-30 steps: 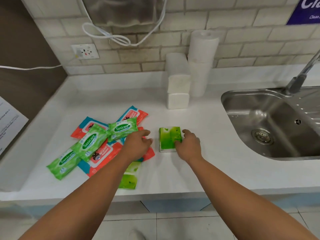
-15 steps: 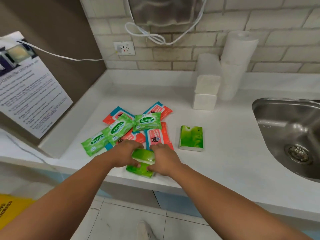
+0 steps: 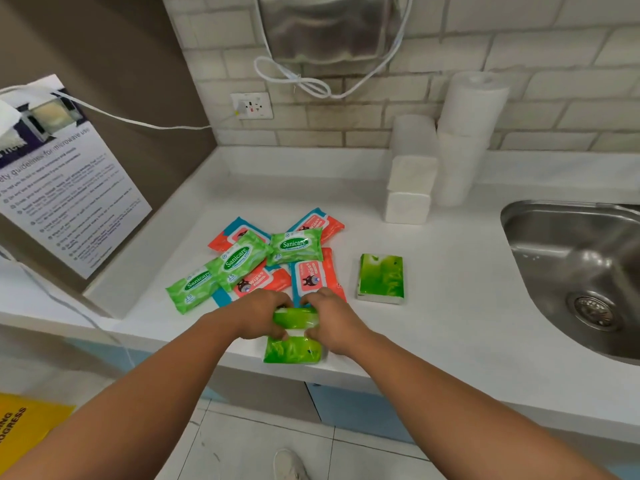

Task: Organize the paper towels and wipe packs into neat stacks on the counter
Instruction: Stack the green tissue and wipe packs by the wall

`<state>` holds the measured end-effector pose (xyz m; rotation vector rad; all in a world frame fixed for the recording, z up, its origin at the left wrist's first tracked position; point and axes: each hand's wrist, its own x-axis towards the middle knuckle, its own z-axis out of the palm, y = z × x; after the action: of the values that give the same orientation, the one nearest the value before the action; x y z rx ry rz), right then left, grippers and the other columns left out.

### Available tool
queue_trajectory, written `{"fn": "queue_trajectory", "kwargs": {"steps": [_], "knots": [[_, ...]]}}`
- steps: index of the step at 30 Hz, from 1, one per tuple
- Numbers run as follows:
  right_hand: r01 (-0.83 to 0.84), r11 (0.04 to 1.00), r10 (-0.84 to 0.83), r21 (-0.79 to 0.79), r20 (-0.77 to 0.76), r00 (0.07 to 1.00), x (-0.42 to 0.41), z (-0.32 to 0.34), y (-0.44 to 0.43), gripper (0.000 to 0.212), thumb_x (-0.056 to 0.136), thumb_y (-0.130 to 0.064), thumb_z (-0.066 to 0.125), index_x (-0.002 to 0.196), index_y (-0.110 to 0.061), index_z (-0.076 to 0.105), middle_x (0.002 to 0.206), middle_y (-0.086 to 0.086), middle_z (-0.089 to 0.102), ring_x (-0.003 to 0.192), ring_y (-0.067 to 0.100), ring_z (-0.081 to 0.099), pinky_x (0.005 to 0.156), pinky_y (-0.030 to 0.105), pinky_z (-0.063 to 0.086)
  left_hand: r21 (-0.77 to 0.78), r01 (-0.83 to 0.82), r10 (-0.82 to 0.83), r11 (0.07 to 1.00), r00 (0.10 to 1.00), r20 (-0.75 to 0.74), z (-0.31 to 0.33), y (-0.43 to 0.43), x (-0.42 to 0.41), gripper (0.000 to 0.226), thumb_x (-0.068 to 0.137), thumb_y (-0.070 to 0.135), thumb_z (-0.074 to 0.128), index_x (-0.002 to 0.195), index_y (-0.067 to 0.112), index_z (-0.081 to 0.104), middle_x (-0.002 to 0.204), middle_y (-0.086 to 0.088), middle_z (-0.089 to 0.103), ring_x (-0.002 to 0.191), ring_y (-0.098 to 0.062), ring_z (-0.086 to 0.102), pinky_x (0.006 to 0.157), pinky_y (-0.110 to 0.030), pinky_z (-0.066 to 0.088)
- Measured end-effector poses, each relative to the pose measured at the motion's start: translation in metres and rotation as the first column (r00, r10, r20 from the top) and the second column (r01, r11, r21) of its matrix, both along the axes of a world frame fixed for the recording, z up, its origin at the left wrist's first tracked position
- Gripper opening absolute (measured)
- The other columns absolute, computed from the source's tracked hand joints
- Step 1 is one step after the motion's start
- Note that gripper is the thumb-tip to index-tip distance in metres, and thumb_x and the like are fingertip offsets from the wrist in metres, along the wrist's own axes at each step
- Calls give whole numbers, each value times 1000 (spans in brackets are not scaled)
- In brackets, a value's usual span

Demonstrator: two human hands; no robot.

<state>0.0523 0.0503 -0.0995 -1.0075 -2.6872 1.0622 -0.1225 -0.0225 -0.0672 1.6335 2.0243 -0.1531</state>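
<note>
Both hands are down at the front edge of the counter [image 3: 450, 323] — the left hand [image 3: 258, 317] and the right hand [image 3: 330, 318] each curl their fingers round one end of a small green pack [image 3: 296, 317], just over a second green pack [image 3: 292, 349] lying at the edge. Behind them, Sanicare packs [image 3: 242, 258] and orange wipe packs [image 3: 311, 278] lie in a crossed heap — a third green pack [image 3: 381, 278] sits apart towards the sink [image 3: 571, 265]. Folded paper towels [image 3: 410, 188] stand by the wall beside stacked paper towel rolls [image 3: 464, 133].
</note>
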Motion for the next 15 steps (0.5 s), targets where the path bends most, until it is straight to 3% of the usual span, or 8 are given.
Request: {"fn": "queue_trajectory", "kwargs": {"steps": [2,5,7,8,11,13,15], "knots": [[26,999,-27,-33,-27,999,11,10,9,69,80,-17,82,142,-20,52,142,7,49,129,25,50,110,34,42,-21,12,-11,1000,998,54,9,8,4,63,81,40,82,136,25,56,124,3,60,109,-17,55,86,-29,44],[102,987,-115,-123,-104,988,32,24,30,82,71,-22,90,143,-21,51,135,5,57,116,24,60,100,34,51,5,-2,1,1000,985,173,28,23,16,58,83,43,81,133,24,59,117,9,59,108,-14,56,80,-23,45],[191,958,-232,-213,-189,954,49,35,46,89,66,-25,94,143,-22,49,123,3,62,102,21,64,91,35,56,64,-86,63,994,951,304,37,35,27,55,85,45,78,134,25,60,126,13,60,118,-14,57,93,-27,49],[248,934,-308,-257,-226,924,57,38,54,89,65,-27,94,142,-22,49,117,1,62,97,20,64,88,35,57,97,-158,108,983,913,395,42,40,35,52,87,44,76,133,26,61,127,15,61,119,-11,58,96,-27,49],[423,833,-529,-356,-289,798,79,43,75,79,70,-32,91,137,-22,49,107,1,61,93,19,64,87,36,57,103,-391,234,915,720,654,48,60,61,30,89,38,75,117,31,66,110,12,72,104,-9,68,81,-21,54],[491,778,-608,-392,-271,747,88,42,86,69,75,-36,87,133,-19,52,104,4,63,94,24,68,87,40,58,83,-537,307,839,594,743,45,76,76,29,89,38,75,115,27,68,106,5,75,94,-13,72,74,-24,56],[474,701,-670,-533,-263,694,93,41,91,55,84,-30,81,128,-7,57,105,18,69,85,30,72,76,41,63,58,-644,340,762,475,812,37,87,92,29,90,33,75,115,18,69,102,-6,77,79,-15,68,63,-25,53]]}}
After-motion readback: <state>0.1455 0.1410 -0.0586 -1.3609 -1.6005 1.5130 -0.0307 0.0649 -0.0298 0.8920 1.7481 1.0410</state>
